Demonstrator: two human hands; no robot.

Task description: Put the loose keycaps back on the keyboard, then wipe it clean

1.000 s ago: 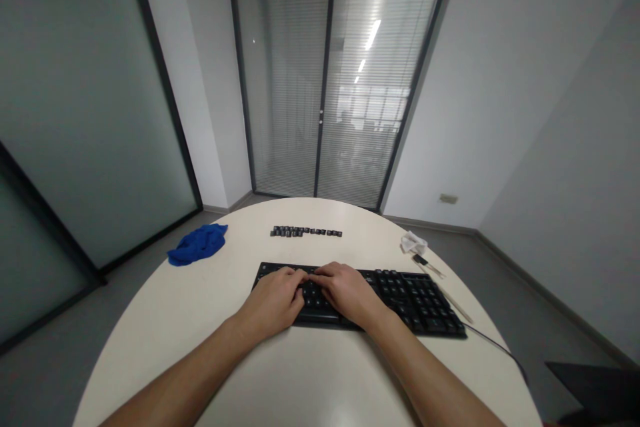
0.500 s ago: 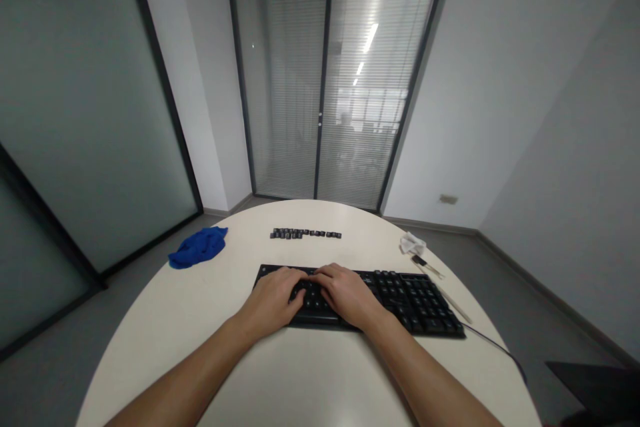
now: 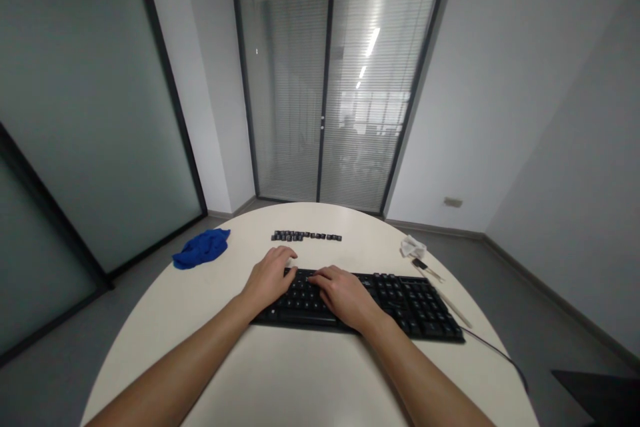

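A black keyboard (image 3: 400,303) lies on the round cream table (image 3: 290,373) in front of me. My left hand (image 3: 270,278) hovers over the keyboard's upper left part, its fingers reaching past the back edge. Thumb and fingers are apart there, with nothing visible between them. Over the middle keys rests my right hand (image 3: 345,293), its fingers bent together and the tips down at the upper key rows. Whether a small piece sits under those fingertips is hidden. Behind the keyboard, loose black keycaps (image 3: 287,237) stand in short rows.
A crumpled blue cloth (image 3: 203,248) lies at the table's left edge. Toward the right edge are a white crumpled tissue (image 3: 413,247), a small brush (image 3: 420,263) and a thin pale stick (image 3: 457,310). The keyboard's cable (image 3: 493,345) runs over the right edge.
My left hand has lifted from the keys and moved left and up toward the keycaps, its fingers spreading. The right hand stays on the keyboard. The view has shifted slightly.
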